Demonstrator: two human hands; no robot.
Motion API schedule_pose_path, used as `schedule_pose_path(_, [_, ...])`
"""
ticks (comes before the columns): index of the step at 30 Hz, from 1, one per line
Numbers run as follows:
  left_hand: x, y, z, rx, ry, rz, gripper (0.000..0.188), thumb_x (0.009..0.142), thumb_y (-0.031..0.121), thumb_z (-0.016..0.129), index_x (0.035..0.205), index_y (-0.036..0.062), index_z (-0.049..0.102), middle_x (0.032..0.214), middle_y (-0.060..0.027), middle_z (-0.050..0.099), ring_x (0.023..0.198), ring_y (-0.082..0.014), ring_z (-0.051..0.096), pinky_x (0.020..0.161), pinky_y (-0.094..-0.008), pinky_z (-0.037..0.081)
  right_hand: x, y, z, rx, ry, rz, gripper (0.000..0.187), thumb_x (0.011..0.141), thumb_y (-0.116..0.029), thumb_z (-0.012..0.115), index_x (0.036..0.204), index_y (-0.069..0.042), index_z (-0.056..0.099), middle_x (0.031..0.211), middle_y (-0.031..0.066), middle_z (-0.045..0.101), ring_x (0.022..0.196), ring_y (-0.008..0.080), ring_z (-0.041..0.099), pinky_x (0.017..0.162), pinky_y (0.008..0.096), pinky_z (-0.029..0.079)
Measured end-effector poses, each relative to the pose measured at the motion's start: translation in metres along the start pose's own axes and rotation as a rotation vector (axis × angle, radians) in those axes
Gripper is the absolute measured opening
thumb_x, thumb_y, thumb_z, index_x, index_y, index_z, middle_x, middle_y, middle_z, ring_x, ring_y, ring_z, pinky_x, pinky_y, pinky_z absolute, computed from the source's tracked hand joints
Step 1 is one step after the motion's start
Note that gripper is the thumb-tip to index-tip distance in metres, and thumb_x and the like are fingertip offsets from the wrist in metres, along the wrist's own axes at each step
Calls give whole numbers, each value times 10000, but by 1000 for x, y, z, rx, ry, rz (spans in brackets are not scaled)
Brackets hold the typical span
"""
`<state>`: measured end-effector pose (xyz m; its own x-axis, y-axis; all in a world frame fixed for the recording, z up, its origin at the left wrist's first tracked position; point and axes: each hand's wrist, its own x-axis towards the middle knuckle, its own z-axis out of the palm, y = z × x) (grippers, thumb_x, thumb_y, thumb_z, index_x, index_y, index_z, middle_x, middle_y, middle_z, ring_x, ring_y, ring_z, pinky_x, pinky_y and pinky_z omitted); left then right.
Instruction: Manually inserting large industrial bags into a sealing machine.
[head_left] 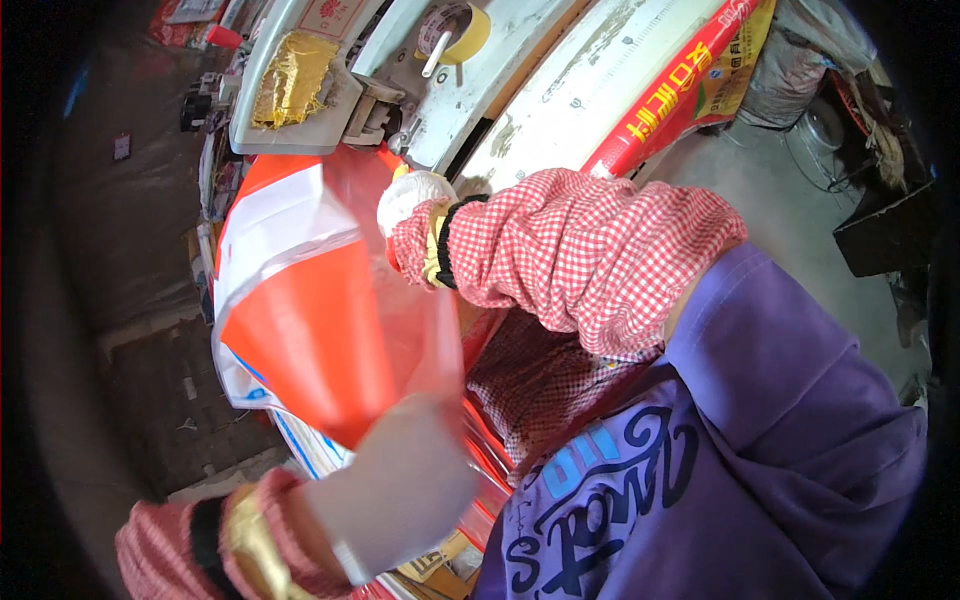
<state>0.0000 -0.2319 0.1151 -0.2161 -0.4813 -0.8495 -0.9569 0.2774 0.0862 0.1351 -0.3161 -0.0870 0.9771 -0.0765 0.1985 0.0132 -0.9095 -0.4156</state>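
Observation:
A shiny red-and-white plastic sack (pixel 310 340) hangs spread out below the head of a white sewing machine (pixel 300 80), which has a gold patch of tape on its end. My right hand (pixel 415 198), in a white glove, is curled closed at the sack's upper edge beside the machine; its fingertips are mostly hidden. Lower down, my left hand (pixel 405 485) passes in front of the sack, smeared by motion, so its fingers do not show clearly. Both forearms wear red checked sleeves.
A roll of yellow tape (pixel 465 35) lies on the machine's worn white table (pixel 535 120). Along its right edge runs a red-and-yellow printed sack (pixel 665 95). Grey bags (pixel 790 80) and a dark box (pixel 890 230) stand at the far right.

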Motion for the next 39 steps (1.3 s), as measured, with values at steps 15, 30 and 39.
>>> schedule_pose_path(15, [45, -23, -35, 80, 314, 142, 160, 673, 249, 616, 630, 103, 568, 527, -28, 468, 543, -202, 518, 506, -342, 416, 10, -1, 33, 207, -119, 90, 193, 735, -192, 556, 811, -68, 683, 747, 84, 652, 689, 235, 620, 552, 361, 492])
schedule_pose_path(30, [1, -58, -53, -348, 6, -160, 203, 620, 212, 705, 748, 91, 604, 728, -90, 536, 697, -276, 558, 607, -384, 450, -25, 27, -60, 73, -162, -70, 173, 691, -170, 574, 788, -84, 688, 782, 76, 654, 740, 214, 631, 555, 370, 501])
schedule_pose_path(39, [5, -25, -5, -548, 227, -283, 206, 647, 240, 689, 786, 100, 633, 828, -99, 541, 740, -286, 556, 633, -377, 452, -10, -13, -90, 153, -637, -586, 237, 568, -246, 656, 740, -82, 664, 880, 106, 637, 836, 252, 596, 721, 409, 470])
